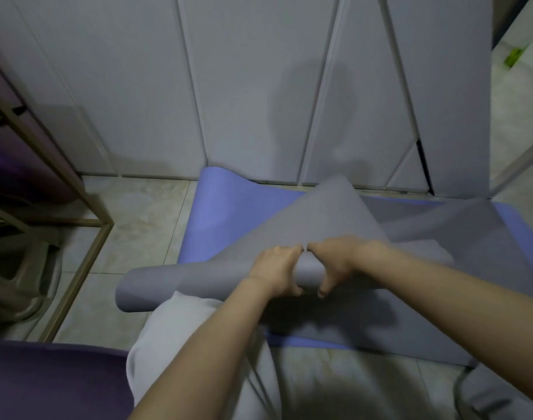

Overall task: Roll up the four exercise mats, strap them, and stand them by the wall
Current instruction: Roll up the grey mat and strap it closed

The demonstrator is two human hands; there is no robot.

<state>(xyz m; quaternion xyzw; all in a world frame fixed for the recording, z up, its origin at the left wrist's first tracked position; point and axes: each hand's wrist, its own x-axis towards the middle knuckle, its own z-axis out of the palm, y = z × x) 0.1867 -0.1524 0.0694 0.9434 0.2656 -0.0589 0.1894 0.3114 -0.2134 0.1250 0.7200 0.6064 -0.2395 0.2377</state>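
Two hands are on the grey mat (289, 228), which lies on the floor (144, 207) across a blue mat (219, 213) by the wall (229, 86). I see the left hand (276, 269) and right hand (335, 263) side by side, fingers curled round the roll. I judge this is the rolling step, and next comes even forward pressure. I see no containers.

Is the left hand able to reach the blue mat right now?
Probably yes, once it lets go: the left hand grips the grey roll, but bare blue mat lies just beyond, nothing between.
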